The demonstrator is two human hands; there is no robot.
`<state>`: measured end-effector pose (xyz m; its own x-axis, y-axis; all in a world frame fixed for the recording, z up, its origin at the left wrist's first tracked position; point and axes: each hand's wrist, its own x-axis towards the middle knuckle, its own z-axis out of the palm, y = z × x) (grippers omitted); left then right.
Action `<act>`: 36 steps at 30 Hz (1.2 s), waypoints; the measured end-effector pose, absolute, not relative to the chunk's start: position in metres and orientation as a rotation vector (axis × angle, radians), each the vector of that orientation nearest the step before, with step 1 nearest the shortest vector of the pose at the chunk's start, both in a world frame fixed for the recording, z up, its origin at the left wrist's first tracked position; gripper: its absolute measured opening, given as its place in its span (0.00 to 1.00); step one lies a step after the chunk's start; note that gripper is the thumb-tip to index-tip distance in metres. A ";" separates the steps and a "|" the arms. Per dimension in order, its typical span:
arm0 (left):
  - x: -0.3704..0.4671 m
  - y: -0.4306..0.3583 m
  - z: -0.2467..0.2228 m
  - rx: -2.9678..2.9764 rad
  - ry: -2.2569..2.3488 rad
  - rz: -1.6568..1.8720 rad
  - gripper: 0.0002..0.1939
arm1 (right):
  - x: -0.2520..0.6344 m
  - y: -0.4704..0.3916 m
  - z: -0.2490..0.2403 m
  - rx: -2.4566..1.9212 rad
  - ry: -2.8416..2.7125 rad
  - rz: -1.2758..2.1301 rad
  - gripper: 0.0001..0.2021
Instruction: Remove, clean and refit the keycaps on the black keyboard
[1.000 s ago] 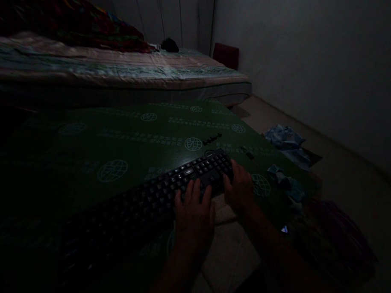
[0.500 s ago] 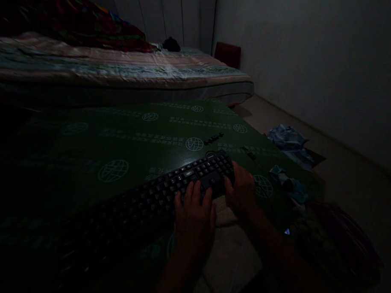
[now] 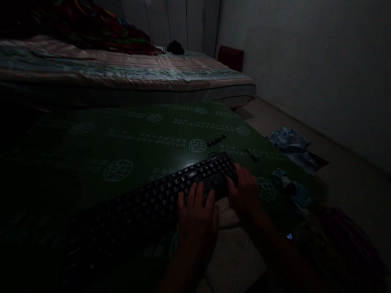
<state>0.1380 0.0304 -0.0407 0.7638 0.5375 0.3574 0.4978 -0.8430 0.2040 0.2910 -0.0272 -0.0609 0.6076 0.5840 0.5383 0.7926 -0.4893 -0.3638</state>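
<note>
A long black keyboard (image 3: 146,201) lies at a slant on a dark green board printed with globe logos (image 3: 137,144). The fingers of my left hand (image 3: 198,217) are spread over the keyboard's near edge, toward its right part. My right hand (image 3: 245,189) is at the keyboard's right end, its thumb and fingers apart around the corner. Little light falls on the scene, so exact fingertip contact is hard to make out. Beyond the keyboard's right end sits a row of small black pieces (image 3: 216,140).
A small dark object (image 3: 252,156) lies on the board at the right. Crumpled cloths (image 3: 291,188) rest at its right edge, with a bluish bundle (image 3: 290,143) behind. A bed (image 3: 122,76) stands along the back, and a pale wall (image 3: 314,61) rises at the right.
The whole view has shifted slightly, so everything appears a little lower and to the right. Both hands keep nearly the same place on the keyboard.
</note>
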 end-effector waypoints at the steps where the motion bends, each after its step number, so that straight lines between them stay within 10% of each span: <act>1: 0.138 0.030 -0.041 2.853 0.845 0.626 0.18 | 0.291 -0.027 -0.060 -2.242 -1.087 -0.464 0.20; 36: 0.131 0.028 -0.050 2.894 0.855 0.634 0.18 | 0.392 0.112 -0.002 -2.463 -2.006 -0.179 0.11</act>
<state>0.1312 0.0280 -0.0504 0.7621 0.5317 0.3696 0.5079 -0.8449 0.1682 0.3922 0.1124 -0.0024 0.1988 0.9781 0.0618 0.9735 -0.2043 0.1024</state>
